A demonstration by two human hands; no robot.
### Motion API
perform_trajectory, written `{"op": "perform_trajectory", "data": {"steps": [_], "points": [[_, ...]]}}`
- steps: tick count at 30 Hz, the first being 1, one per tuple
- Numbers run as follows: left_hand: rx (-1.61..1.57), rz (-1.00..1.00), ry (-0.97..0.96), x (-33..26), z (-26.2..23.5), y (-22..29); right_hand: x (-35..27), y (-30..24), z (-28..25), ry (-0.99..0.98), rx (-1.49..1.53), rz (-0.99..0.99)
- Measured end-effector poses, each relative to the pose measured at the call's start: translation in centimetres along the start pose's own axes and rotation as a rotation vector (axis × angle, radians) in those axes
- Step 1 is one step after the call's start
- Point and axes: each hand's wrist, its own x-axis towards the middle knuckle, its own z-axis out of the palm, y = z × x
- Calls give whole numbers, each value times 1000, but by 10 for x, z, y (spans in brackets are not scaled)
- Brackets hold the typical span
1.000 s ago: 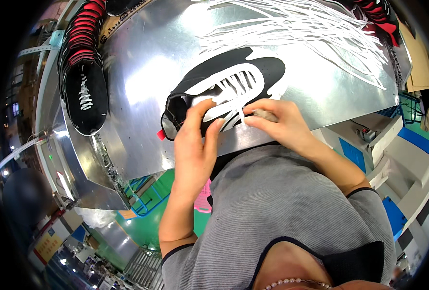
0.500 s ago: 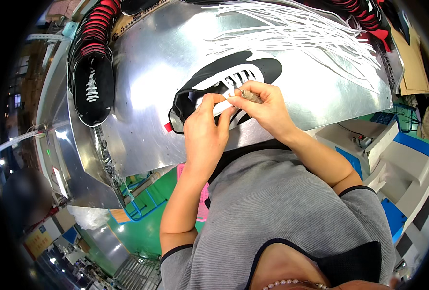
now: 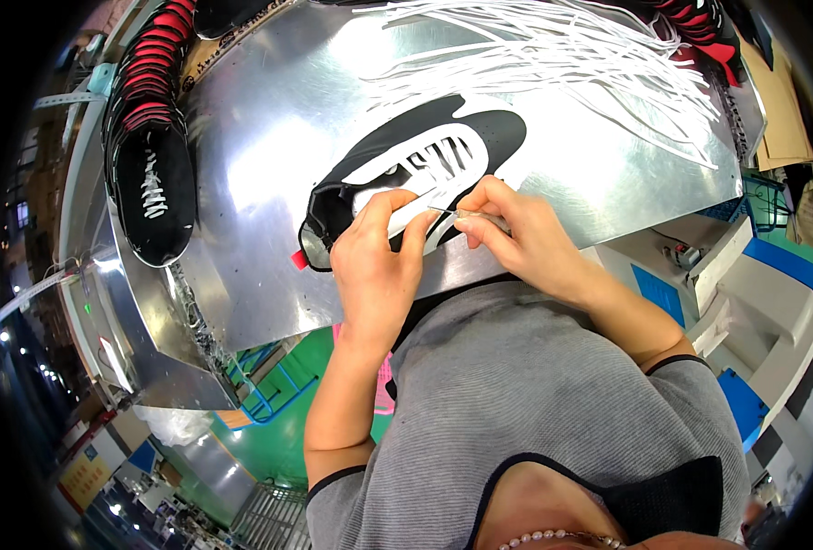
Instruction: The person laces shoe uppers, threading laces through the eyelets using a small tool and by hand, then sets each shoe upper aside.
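A black and white shoe upper lies on the shiny metal table, its white laces threaded across the middle. My left hand grips the shoe's near edge by the collar, fingers pressed on the white panel. My right hand pinches a thin white lace end just beside the left fingers, pulled taut above the shoe's edge.
A heap of loose white laces covers the table's far right. A laced black shoe sits at the far left with a row of black and red shoes behind it. More red and black shoes lie at the top right.
The shoe has turned and shifted right on the table. My right hand has drawn back toward me, pulling the lace end out of the shoe; my left hand slid to the collar.
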Motion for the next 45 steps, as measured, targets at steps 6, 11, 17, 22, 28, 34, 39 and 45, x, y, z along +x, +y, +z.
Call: {"op": "perform_trajectory", "data": {"steps": [6, 11, 17, 22, 28, 34, 39, 45], "points": [[5, 123, -141, -5, -6, 5, 21, -4, 14, 22, -59, 15], [-3, 153, -70, -7, -8, -5, 8, -21, -25, -122, -296, 54], [37, 55, -340, -10, -18, 11, 23, 20, -12, 360, -326, -244], [307, 177, -452, -16, -39, 11, 26, 23, -6, 409, -369, -291], [-157, 95, 320, -115, -1, -53, 20, 27, -13, 353, 118, -164], [-1884, -567, -64, -98, -29, -60, 38, 0, 0, 71, 284, -106], [-1375, -221, 536, -53, -98, -19, 105, -2, -23, 175, -197, -132], [-328, -166, 699, 15, -148, -50, 168, 3, -46, 229, -833, -463]]}}
